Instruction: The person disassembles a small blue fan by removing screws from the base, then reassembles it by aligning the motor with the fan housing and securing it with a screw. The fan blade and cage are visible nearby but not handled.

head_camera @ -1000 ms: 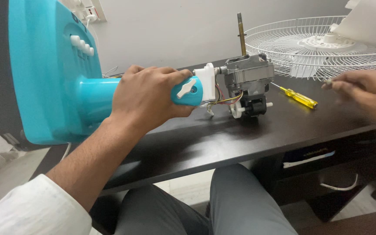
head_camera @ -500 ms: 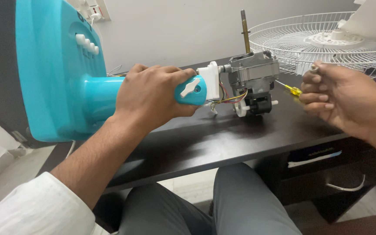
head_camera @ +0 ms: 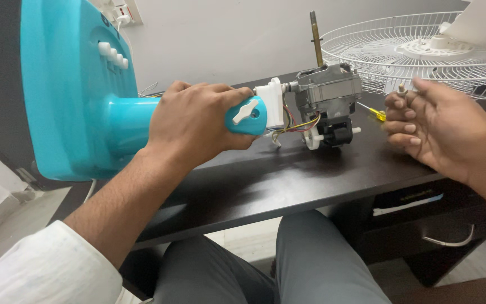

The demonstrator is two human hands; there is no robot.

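left hand (head_camera: 195,126) wrapped tight round the neck of 1 turquoise fan stand (head_camera: 74,90) – grip closed on it, fingers over the top, thumb under. stand lies on its side, base hanging past the left edge of the tabletop (head_camera: 288,180), neck end over the tabletop's middle. 4 white push buttons (head_camera: 111,55) in a row on the base. 1 white wing knob (head_camera: 246,111) on the neck end, just right of the knuckles.

neck joins 1 white bracket (head_camera: 271,104), then 1 grey fan motor (head_camera: 327,90), w/ 1 brass shaft (head_camera: 314,36) sticking straight up. coloured wires (head_camera: 293,125) run between bracket & motor. 1 black gear box (head_camera: 336,134) under the motor, sitting on the tabletop.

right hand (head_camera: 440,129) near the right edge, close to the motor but not touching it; fingers curled, pinching 1 small screw (head_camera: 402,88) betw. thumb & forefinger – narrow grip, holding it.

1 yellow-handled screwdriver (head_camera: 375,114) lies on the tabletop betw. motor & right hand, partly hidden by the fingers. 1 white wire fan guard (head_camera: 378,45) lies at the far right corner. 1 wall socket (head_camera: 120,12) w/ plugs beyond the far edge.
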